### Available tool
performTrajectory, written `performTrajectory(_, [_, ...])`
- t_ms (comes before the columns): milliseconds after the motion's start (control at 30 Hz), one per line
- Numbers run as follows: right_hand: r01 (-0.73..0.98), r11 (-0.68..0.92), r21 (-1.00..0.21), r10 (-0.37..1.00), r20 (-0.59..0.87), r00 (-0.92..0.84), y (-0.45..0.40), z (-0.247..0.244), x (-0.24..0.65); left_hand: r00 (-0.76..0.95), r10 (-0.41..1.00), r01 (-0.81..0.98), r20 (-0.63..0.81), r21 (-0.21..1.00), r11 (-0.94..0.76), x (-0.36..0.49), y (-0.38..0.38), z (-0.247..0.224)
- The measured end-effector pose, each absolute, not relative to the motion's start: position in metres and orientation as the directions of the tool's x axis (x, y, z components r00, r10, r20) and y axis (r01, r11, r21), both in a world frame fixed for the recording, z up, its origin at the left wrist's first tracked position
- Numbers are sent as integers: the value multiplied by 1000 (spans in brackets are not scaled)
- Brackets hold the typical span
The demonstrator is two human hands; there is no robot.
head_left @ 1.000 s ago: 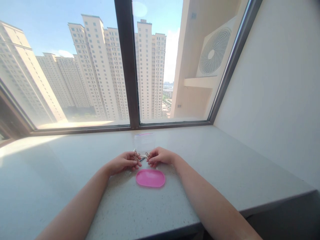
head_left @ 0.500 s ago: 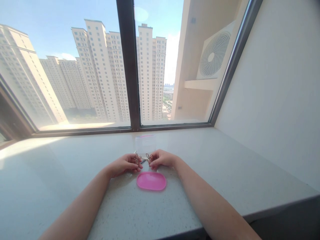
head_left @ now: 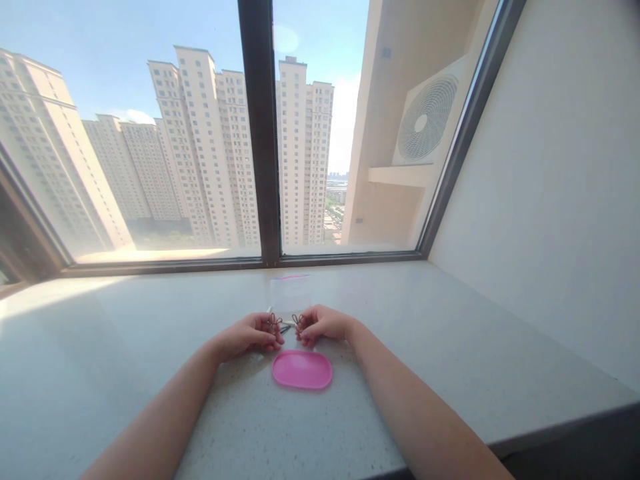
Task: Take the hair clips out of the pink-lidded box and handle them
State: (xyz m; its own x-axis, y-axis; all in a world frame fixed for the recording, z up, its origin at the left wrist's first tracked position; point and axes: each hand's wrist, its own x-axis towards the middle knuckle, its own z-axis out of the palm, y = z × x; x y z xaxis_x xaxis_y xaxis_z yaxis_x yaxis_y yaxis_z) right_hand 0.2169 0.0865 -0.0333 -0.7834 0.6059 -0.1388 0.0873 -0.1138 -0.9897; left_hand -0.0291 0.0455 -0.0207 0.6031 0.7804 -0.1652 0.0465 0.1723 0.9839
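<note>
My left hand pinches a small brown looped cord bow between thumb and fingers. A matching brown bow is held in my right hand, a short gap away. Between the two hands, thin dark pieces and a pale slim piece lie partly hidden; their kind is too small to make out. Just in front of my fingers sits a shallow pink oval tray with nothing in it. Beyond the hands lies a clear zip bag with a pink seal line.
The pale speckled window sill carries all these things. Its dark front edge runs along the lower right. A dark-framed window stands behind, and a white wall rises on the right.
The whole view has shifted slightly, so the sill and tray sit a little lower. Both hands keep their hold on the bows, almost unmoved.
</note>
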Motion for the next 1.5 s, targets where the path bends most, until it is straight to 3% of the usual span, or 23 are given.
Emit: performTrajectory(1500, [118, -101, -988, 601, -155, -784, 87, -34, 217, 588, 792, 44, -166, 984, 174, -28, 44, -20])
